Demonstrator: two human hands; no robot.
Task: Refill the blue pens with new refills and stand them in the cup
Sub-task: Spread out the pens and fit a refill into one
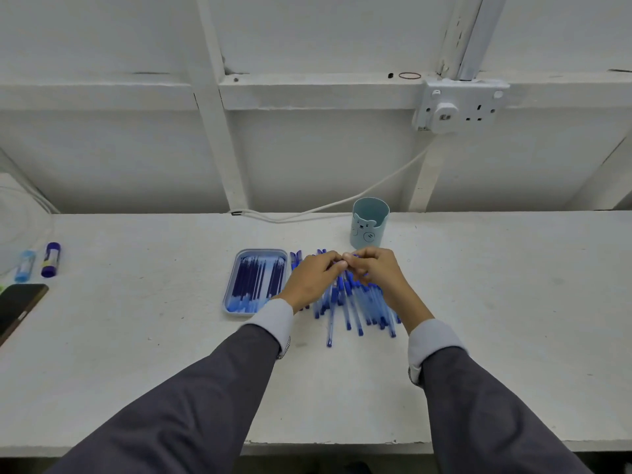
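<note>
The fingers [332,265] of the left hand [313,280] are curled in, and their tips meet the curled fingers [355,261] of the right hand [378,273]. The two hands come together just above the far end of the pens [355,302]. A bit of blue peeks out by the right fingers. I cannot tell if it is a pen being held or just part of the pile below, so I cannot tell if either hand holds anything.

The pens lie in a loose pile on the white table [513,285], under and between the hands. They have clear bodies and blue caps. Most of them point toward the person, and some stick out past the wrists.

The tray [261,251] is light blue and sits just left of the pile, beside the left hand. The refills [256,282] lie inside it in a row, dark blue and thin.

The cup [369,224] is pale blue with a little bear on the front. It stands up straight at the back of the table, just behind the right hand.

Far off at the left edge are a glue stick [51,260], a small light blue tube [25,266] beside it, and a dark phone [17,306] nearer the person. A white cable [342,205] runs along the wall behind the cup, up to a socket [461,106]
</note>
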